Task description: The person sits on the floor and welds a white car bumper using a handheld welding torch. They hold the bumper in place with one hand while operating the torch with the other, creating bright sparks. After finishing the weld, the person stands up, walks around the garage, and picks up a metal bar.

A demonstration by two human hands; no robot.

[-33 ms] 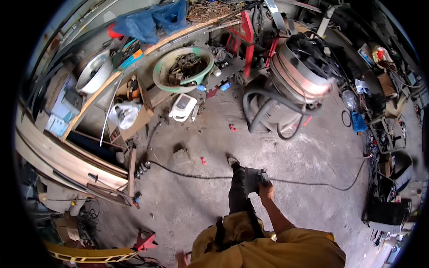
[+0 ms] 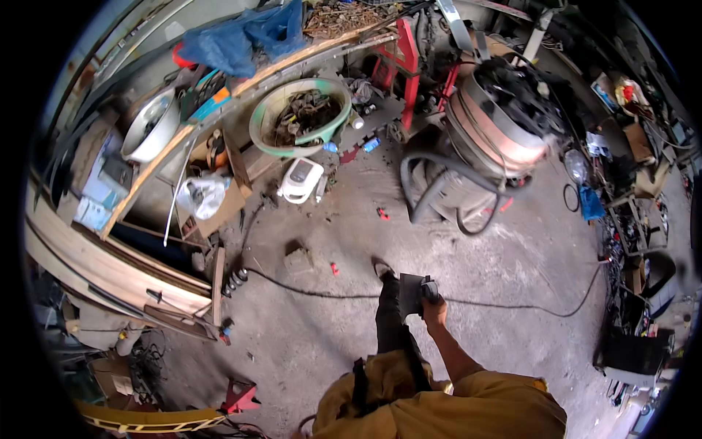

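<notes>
My right hand (image 2: 434,312) is closed round a dark grey, boxy thing (image 2: 411,294) with a flat face and a black rounded part. I cannot make out what kind of thing it is. It is held in front of my dark trouser leg, above the concrete floor (image 2: 504,358). My left hand is not in view. A thin black cable (image 2: 512,301) crosses the floor beyond the held thing, passing behind my leg.
Left is a wooden bench (image 2: 153,164) with a white basin (image 2: 152,126). Ahead stand a green-rimmed tub (image 2: 265,117) of scrap, a white plastic device (image 2: 300,180) and a big round drum (image 2: 497,121) with a thick hose (image 2: 431,186). Clutter lines the right side.
My left hand, seen at the lower edge before, has dropped out of view. The surroundings have shifted slightly in the picture. My right hand still holds the dark grey boxy thing.
</notes>
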